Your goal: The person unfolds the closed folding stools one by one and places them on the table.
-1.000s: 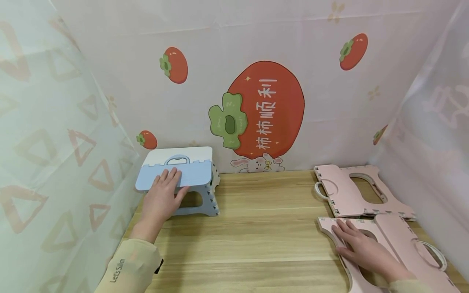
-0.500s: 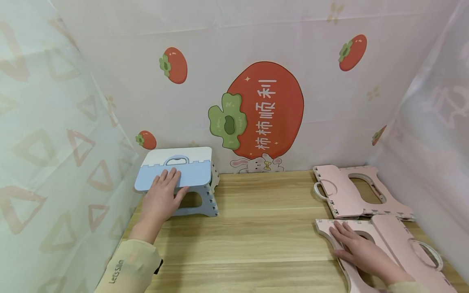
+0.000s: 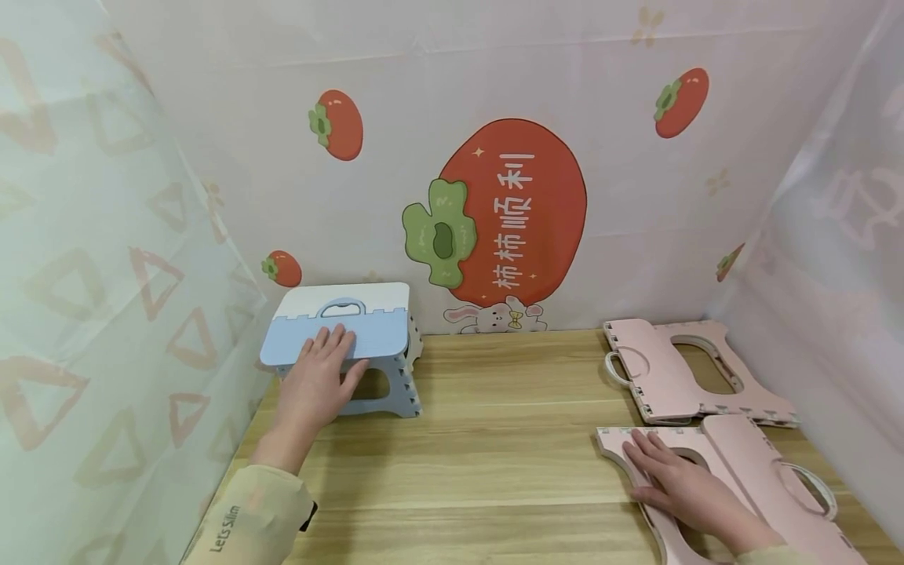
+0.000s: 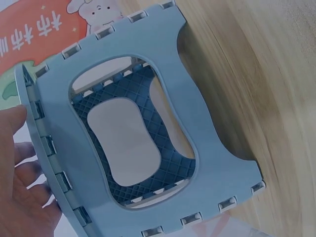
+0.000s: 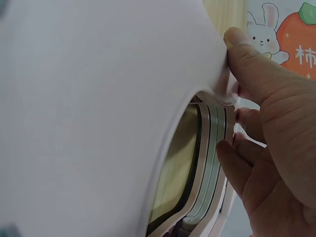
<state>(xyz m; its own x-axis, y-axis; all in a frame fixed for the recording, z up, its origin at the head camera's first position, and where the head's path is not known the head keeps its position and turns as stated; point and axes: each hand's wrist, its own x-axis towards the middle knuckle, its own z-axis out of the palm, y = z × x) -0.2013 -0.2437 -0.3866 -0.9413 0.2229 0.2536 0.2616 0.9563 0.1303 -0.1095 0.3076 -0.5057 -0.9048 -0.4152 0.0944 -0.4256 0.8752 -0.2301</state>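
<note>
A blue and white folding step stool (image 3: 384, 333) stands unfolded on its legs at the back left. My left hand (image 3: 318, 384) rests on the blue half of its top with the fingers straight. In the left wrist view that hand (image 4: 19, 197) is beside the top's edge, near the blue leg panel (image 4: 168, 49). A pink folding step stool (image 3: 759, 463) lies folded flat at the front right. My right hand (image 3: 685, 486) lies on its leg frame, fingers extended. In the right wrist view the thumb and fingers touch the frame beside its opening.
A second pink folding stool (image 3: 660, 369) lies folded just behind the first, close to the right side curtain. All of them are on a wood-grain table (image 3: 494, 455). Printed curtains (image 3: 600, 47) enclose the back and sides.
The nearer pink stool has slid slightly to the left and toward me, with my right hand on it. My left hand and the blue stool stay almost where they were.
</note>
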